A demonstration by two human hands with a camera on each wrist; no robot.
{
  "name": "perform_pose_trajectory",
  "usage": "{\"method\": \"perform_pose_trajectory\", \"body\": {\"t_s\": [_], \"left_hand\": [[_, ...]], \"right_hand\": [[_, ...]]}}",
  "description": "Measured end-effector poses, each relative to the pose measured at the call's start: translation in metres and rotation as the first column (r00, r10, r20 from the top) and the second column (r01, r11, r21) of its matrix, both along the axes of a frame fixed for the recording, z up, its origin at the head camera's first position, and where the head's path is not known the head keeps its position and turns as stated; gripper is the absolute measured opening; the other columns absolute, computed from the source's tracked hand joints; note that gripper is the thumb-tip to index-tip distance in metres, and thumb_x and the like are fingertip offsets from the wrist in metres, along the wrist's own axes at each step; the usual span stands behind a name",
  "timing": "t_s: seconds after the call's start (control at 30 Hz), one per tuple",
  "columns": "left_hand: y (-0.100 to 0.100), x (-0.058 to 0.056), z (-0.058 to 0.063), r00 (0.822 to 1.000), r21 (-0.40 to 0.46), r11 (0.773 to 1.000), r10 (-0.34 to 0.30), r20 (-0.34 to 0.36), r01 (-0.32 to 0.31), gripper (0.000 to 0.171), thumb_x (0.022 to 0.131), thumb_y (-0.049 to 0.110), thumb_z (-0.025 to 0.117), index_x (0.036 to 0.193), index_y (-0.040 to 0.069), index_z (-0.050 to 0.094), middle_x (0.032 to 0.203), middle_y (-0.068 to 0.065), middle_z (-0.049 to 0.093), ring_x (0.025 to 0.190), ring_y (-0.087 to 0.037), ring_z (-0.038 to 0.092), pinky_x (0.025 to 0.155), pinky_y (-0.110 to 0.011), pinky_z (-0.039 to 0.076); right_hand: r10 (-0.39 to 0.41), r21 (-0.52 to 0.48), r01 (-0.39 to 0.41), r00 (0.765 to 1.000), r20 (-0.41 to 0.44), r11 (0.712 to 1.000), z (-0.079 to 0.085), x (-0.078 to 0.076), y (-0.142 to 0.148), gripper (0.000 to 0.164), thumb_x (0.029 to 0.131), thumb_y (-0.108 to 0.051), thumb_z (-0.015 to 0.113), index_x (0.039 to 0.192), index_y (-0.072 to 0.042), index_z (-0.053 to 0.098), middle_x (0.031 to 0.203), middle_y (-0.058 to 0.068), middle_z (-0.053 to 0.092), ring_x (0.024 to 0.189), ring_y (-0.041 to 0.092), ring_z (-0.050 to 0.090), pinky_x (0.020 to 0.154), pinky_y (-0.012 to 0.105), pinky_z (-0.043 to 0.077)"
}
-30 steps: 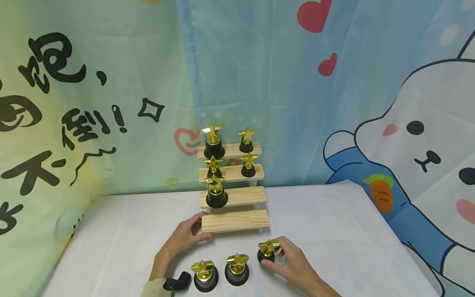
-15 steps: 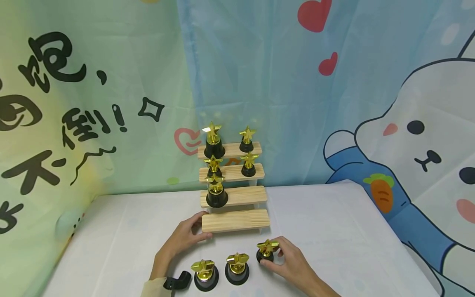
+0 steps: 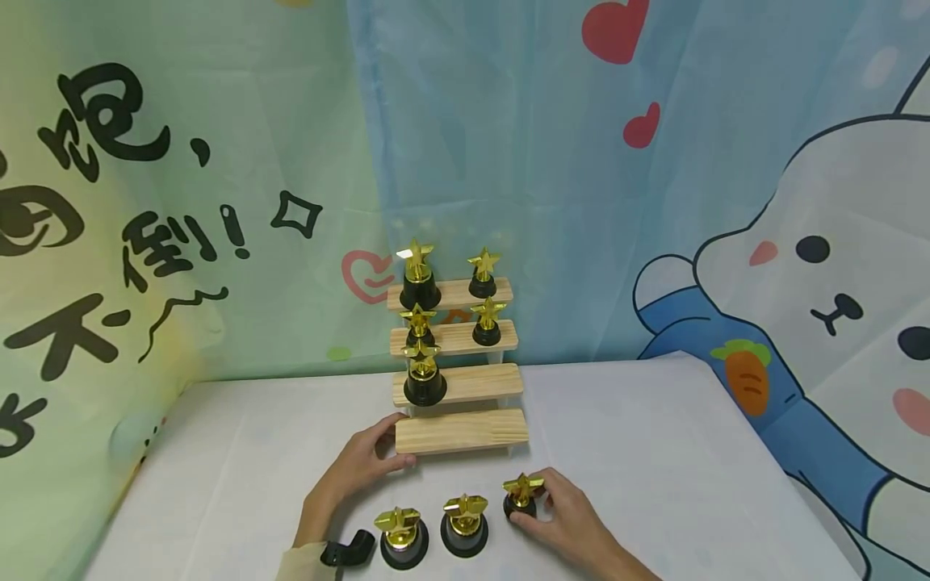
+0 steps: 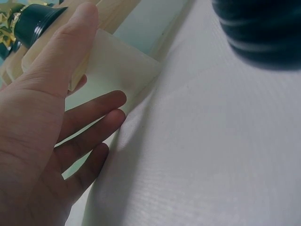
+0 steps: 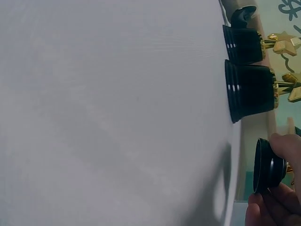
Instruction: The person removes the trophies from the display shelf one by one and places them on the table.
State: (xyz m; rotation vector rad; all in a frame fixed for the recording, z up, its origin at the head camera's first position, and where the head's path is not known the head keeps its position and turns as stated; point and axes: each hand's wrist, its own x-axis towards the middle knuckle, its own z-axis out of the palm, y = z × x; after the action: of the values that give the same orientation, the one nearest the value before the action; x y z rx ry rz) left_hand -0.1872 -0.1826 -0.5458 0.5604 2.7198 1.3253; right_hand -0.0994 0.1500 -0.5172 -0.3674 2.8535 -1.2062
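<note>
In the head view my left hand (image 3: pixel 366 461) grips the left end of the lowest step of a tiered wooden display stand (image 3: pixel 462 433). The left wrist view shows the thumb (image 4: pixel 70 47) on the wood, with the other fingers spread near a pale stand support (image 4: pixel 120 61). My right hand (image 3: pixel 570 515) pinches a small gold star trophy (image 3: pixel 520 494) by its black base, in front of the stand's right side. Its base (image 5: pixel 268 167) appears raised off the cloth in the right wrist view. Two larger star trophies, one left (image 3: pixel 402 539) and one right (image 3: pixel 465 526), stand between my hands.
Several star trophies stand on the upper three steps, among them a tall one (image 3: pixel 419 274) at top left and a small one (image 3: pixel 487 323) on the second step. White cloth (image 3: pixel 639 452) covers the table. A printed curtain (image 3: pixel 538 161) hangs behind.
The right hand and its small trophy have shifted only slightly, staying near the same place. The left hand keeps its hold on the stand.
</note>
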Motion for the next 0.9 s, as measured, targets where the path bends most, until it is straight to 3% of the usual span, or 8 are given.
{"method": "perform_pose_trajectory", "body": {"t_s": [0.57,0.9], "left_hand": [[0.000,0.001,0.001,1.000,0.002,1.000,0.011,0.029,-0.011,0.063,0.079,0.039,0.079,0.135,0.025,0.053,0.107,0.009,0.068,0.105,-0.011,0.062,0.102,-0.044,0.047],[0.000,0.001,0.002,0.998,0.009,1.000,0.024,0.057,-0.025,0.061,0.076,0.038,0.081,0.130,0.034,0.054,0.105,0.015,0.067,0.104,-0.007,0.060,0.104,-0.042,0.047]], "right_hand": [[-0.009,0.047,0.006,0.998,0.068,0.999,-0.012,-0.001,0.000,0.047,0.073,-0.034,0.084,0.106,-0.009,0.062,0.092,-0.003,0.061,0.072,0.001,0.044,0.060,0.019,0.041],[-0.001,0.050,-0.002,0.998,0.068,0.999,-0.014,-0.001,0.000,0.046,0.072,-0.033,0.084,0.105,-0.009,0.063,0.092,-0.004,0.061,0.074,0.001,0.047,0.060,0.019,0.041]]}}
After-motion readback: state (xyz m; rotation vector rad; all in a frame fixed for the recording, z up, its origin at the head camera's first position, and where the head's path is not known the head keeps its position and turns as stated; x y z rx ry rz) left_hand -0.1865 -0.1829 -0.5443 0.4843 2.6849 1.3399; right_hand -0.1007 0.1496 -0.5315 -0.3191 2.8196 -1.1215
